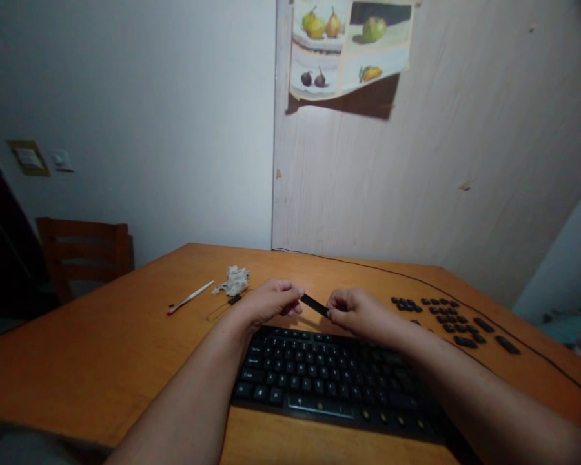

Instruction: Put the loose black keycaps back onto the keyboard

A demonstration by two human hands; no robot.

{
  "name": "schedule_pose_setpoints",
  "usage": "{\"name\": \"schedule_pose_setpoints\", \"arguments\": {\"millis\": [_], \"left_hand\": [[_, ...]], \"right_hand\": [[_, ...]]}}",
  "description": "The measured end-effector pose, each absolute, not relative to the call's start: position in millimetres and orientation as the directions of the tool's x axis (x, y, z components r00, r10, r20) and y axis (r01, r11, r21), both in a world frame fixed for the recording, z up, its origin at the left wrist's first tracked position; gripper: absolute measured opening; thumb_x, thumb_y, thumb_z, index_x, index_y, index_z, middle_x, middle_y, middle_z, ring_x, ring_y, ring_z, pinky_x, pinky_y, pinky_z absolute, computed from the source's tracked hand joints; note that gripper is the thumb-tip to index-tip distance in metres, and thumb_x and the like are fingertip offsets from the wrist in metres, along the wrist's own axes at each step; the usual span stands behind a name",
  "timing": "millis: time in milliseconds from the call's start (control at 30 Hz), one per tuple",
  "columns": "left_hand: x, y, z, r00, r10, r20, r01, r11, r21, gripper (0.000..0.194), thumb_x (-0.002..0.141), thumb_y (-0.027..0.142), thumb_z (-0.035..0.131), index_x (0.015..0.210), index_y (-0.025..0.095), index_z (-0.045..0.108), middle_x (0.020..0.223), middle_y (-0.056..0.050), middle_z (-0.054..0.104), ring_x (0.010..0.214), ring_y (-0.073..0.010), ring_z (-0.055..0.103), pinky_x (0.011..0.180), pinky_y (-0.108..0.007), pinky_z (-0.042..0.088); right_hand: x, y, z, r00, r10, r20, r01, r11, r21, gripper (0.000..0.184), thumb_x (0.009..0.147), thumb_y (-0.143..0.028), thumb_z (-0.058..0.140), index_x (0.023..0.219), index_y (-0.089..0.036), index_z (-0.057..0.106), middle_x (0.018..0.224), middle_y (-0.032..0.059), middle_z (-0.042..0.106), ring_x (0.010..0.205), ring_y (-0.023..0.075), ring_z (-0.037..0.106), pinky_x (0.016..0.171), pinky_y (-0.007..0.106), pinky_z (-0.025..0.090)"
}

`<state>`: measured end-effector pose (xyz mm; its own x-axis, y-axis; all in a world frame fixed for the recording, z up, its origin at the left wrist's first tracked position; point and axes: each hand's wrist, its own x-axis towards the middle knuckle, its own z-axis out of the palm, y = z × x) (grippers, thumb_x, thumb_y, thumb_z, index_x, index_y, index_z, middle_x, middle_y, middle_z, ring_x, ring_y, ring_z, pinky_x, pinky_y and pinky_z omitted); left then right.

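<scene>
My left hand [278, 300] and my right hand [351, 311] pinch opposite ends of a space bar keycap [314, 305], a long black strip. It is held tilted above the far edge of a black keyboard [305, 368]. Along the keyboard's bottom row, the space bar's slot [321, 407] lies bare, and several key spots to its right show no caps. My right forearm hides much of the keyboard's right side. Loose black keycaps [450, 318] lie in rows on the table, to the right of my right hand.
Left of my hands on the wooden table [140, 361] are a white toothbrush [191, 297], a crumpled grey cloth or tissue [235, 281] and a small black piece with thin wire [234, 299]. A black cable [368, 265] runs along the back and right. A chair [87, 252] stands left.
</scene>
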<state>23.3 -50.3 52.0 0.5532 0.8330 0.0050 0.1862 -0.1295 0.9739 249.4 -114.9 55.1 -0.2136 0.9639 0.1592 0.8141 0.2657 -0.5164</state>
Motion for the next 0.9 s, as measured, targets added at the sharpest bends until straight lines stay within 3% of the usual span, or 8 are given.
{"name": "schedule_pose_setpoints", "arguments": {"millis": [333,567,700,900], "left_hand": [[25,-54,50,0.575,0.818,0.017,0.096,-0.088,0.991,0.023,0.079,0.037,0.071,0.079,0.014,0.066,0.065,-0.001,0.067,0.054,-0.0082,0.054,0.056,-0.021,0.039],[22,-48,51,0.56,0.829,0.019,0.02,-0.036,0.999,0.026,0.077,0.037,0.075,0.08,0.013,0.066,0.066,-0.002,0.067,0.054,-0.0072,0.054,0.055,-0.02,0.039],[18,-46,51,0.583,0.812,0.025,-0.042,0.0,0.999,0.027,0.076,0.037,0.078,0.085,0.013,0.067,0.07,-0.004,0.069,0.058,-0.008,0.057,0.058,-0.021,0.041],[16,-51,56,0.656,0.754,0.035,-0.053,0.0,0.999,0.025,0.076,0.032,0.078,0.088,0.012,0.07,0.077,-0.006,0.071,0.065,-0.0099,0.061,0.064,-0.024,0.045]], "right_hand": [[237,-130,59,-0.163,0.986,0.016,0.631,0.117,-0.767,0.011,0.075,-0.028,0.061,0.071,-0.018,0.058,0.059,-0.0036,0.052,0.055,0.0102,0.043,0.049,0.021,0.029],[242,-133,61,-0.271,0.956,-0.113,0.453,0.023,-0.891,0.026,0.085,-0.041,0.057,0.078,-0.017,0.065,0.076,0.0031,0.072,0.061,0.0117,0.055,0.058,0.022,0.039],[246,-135,64,-0.253,0.953,-0.168,0.403,-0.054,-0.914,0.035,0.09,-0.043,0.051,0.084,-0.015,0.071,0.088,0.0082,0.075,0.068,0.0129,0.061,0.06,0.022,0.042],[251,-142,62,-0.274,0.941,-0.197,0.298,-0.111,-0.948,0.028,0.087,-0.04,0.061,0.086,-0.014,0.071,0.089,0.0076,0.075,0.069,0.0121,0.06,0.059,0.021,0.041]]}}
